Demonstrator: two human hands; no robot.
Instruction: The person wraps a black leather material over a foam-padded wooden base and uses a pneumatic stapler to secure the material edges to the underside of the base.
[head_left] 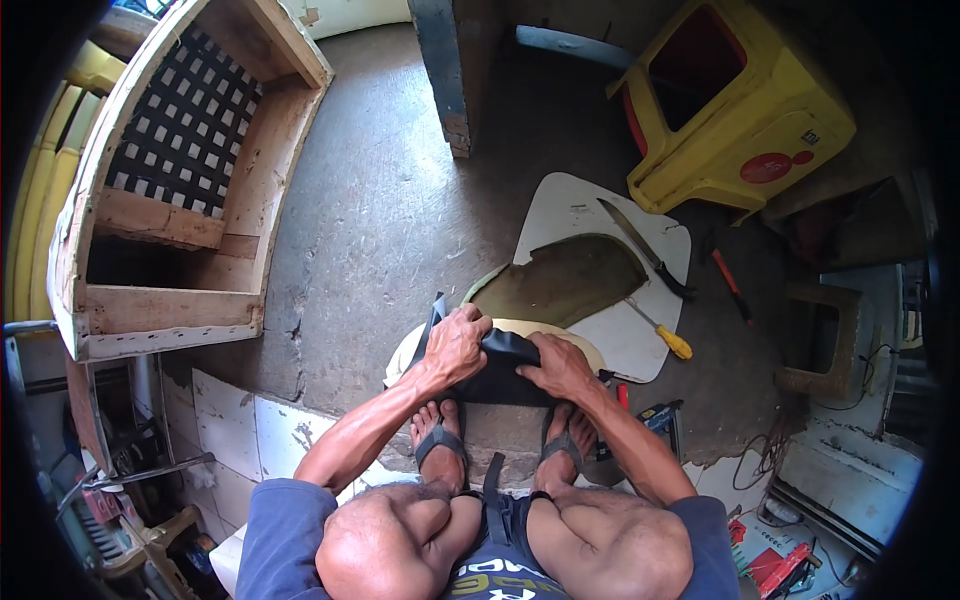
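Note:
Between my feet, a cream, foam-like padded piece (592,352) is partly covered by black sheet material (510,362). My left hand (458,345) is closed on the black material at its left side, fingers curled over its upper edge. My right hand (562,366) pinches the same material on the right, thumb pressed on top. Just beyond, an olive-green flat piece (560,280) with a curved edge overlaps a white board (550,205). On that board rest a knife (640,240) with a black handle and a screwdriver (668,338) with a yellow handle.
A wooden frame with woven black straps (180,120) stands at left. A yellow plastic shell (750,130) lies far right, near a red-handled tool (732,285). A blue-and-black tool (660,418) sits beside my right forearm. A post (445,80) rises ahead.

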